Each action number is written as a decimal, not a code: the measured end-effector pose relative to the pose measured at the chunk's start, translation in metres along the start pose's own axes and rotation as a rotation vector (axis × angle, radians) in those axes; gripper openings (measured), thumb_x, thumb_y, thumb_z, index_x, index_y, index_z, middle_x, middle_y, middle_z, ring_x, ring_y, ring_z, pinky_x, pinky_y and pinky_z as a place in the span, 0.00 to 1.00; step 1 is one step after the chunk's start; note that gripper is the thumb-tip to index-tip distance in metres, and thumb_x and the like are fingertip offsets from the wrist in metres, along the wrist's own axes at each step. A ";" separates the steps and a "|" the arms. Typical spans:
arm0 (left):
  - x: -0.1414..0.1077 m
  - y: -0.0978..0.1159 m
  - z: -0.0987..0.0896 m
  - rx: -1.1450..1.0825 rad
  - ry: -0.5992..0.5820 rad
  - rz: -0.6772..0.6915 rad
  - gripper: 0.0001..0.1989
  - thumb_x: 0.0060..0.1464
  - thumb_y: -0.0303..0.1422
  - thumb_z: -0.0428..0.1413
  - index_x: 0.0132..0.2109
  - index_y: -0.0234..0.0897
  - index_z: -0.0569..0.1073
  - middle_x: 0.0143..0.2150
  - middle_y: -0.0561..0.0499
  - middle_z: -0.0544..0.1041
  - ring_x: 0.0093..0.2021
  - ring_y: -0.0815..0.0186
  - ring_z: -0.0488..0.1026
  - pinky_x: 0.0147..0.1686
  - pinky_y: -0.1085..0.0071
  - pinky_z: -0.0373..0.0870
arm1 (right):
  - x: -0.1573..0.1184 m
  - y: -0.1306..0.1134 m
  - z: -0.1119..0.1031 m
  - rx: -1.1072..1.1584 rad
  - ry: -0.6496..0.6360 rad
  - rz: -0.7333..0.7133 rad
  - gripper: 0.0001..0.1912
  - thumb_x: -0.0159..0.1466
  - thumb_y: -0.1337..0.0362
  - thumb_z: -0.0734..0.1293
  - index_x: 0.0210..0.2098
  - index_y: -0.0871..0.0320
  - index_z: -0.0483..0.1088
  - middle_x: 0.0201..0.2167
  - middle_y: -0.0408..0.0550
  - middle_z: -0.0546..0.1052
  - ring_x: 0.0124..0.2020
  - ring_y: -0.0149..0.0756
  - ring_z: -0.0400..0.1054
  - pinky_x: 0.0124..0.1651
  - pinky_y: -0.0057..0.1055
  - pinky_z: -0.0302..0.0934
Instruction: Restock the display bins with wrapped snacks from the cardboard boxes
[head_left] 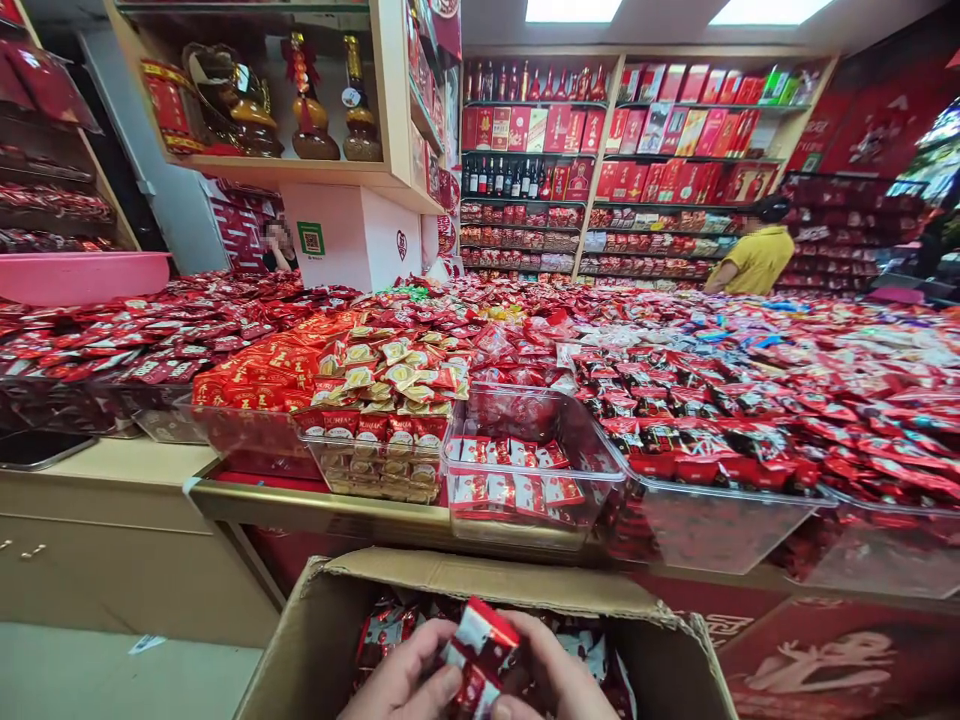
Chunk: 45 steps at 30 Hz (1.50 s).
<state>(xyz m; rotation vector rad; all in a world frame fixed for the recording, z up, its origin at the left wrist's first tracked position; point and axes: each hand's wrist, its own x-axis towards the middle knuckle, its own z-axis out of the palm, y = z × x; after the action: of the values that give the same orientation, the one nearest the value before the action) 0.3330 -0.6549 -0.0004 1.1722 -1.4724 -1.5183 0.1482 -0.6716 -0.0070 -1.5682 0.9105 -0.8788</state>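
Note:
Low in the head view, my left hand (414,672) and my right hand (553,668) come together over an open cardboard box (300,640). Between them they grip a few red and white candy packets (484,640), one standing above another. Fingers of both hands are closed on the packets' sides. Beneath, more wrapped candies (386,630) fill part of the box. Just beyond the box stands a clear plastic bin (540,515) with rows of similar red and white packets laid in its bottom.
Left of that bin is a bin heaped with durian candies (382,400). Dark red packets (697,430) pile up on the right. A white pillar (330,230) carries a cabinet above the counter. Someone in a yellow shirt (757,260) is by the back shelves; another person (279,248) is partly hidden.

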 end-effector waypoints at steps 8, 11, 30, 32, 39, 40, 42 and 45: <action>0.016 0.052 0.037 -0.479 -0.007 0.080 0.22 0.49 0.31 0.53 0.53 0.39 0.58 0.47 0.47 0.71 0.46 0.63 0.67 0.49 0.63 0.60 | 0.005 -0.047 -0.013 0.444 0.257 0.192 0.17 0.53 0.50 0.62 0.33 0.58 0.67 0.18 0.39 0.65 0.18 0.26 0.56 0.21 0.23 0.52; 0.009 0.046 0.039 -0.503 -0.009 0.053 0.24 0.49 0.31 0.53 0.54 0.38 0.57 0.45 0.46 0.72 0.43 0.62 0.69 0.46 0.62 0.63 | 0.004 -0.044 -0.017 0.448 0.281 0.171 0.17 0.54 0.51 0.62 0.28 0.60 0.66 0.17 0.39 0.64 0.19 0.26 0.56 0.23 0.23 0.51; 0.001 0.027 0.049 -0.263 0.181 0.008 0.16 0.45 0.44 0.53 0.29 0.33 0.72 0.21 0.55 0.69 0.22 0.72 0.63 0.24 0.78 0.60 | -0.004 -0.035 -0.006 0.436 0.277 0.085 0.14 0.57 0.57 0.61 0.37 0.60 0.68 0.29 0.46 0.73 0.31 0.33 0.65 0.35 0.28 0.59; 0.001 0.027 0.052 -0.256 0.196 0.028 0.17 0.46 0.45 0.52 0.32 0.33 0.73 0.22 0.54 0.70 0.23 0.71 0.64 0.25 0.77 0.62 | -0.006 -0.035 -0.002 0.374 0.259 0.034 0.14 0.56 0.58 0.63 0.39 0.59 0.67 0.34 0.47 0.74 0.35 0.36 0.66 0.39 0.30 0.59; -0.001 0.018 0.039 -0.058 0.273 0.061 0.15 0.50 0.41 0.50 0.39 0.38 0.73 0.33 0.52 0.74 0.37 0.65 0.67 0.40 0.73 0.62 | -0.002 -0.076 -0.024 -0.068 0.329 -0.381 0.15 0.56 0.69 0.63 0.43 0.55 0.63 0.37 0.48 0.73 0.37 0.36 0.68 0.40 0.33 0.63; -0.002 0.012 0.035 -0.042 0.284 0.035 0.15 0.50 0.41 0.50 0.40 0.38 0.73 0.32 0.52 0.74 0.37 0.65 0.68 0.38 0.74 0.62 | 0.007 -0.091 -0.034 -0.092 0.370 -0.453 0.16 0.55 0.70 0.64 0.43 0.55 0.61 0.37 0.48 0.73 0.36 0.35 0.68 0.39 0.33 0.63; -0.002 -0.002 0.027 -0.044 0.318 -0.021 0.17 0.49 0.43 0.49 0.40 0.37 0.72 0.31 0.53 0.74 0.34 0.66 0.68 0.35 0.74 0.63 | 0.033 -0.123 -0.054 -0.131 0.428 -0.525 0.15 0.54 0.70 0.64 0.41 0.56 0.61 0.35 0.47 0.73 0.35 0.34 0.68 0.38 0.32 0.64; -0.002 -0.027 0.016 -0.116 0.395 -0.092 0.18 0.46 0.45 0.51 0.38 0.36 0.72 0.32 0.51 0.75 0.34 0.64 0.69 0.36 0.72 0.64 | 0.089 -0.156 -0.077 -0.184 0.360 -0.439 0.08 0.53 0.72 0.64 0.33 0.58 0.63 0.31 0.44 0.72 0.33 0.30 0.68 0.37 0.29 0.64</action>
<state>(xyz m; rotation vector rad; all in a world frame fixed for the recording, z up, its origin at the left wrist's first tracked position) 0.3215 -0.6451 -0.0275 1.3898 -1.0673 -1.3170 0.1351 -0.7622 0.1656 -1.8408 0.9301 -1.4583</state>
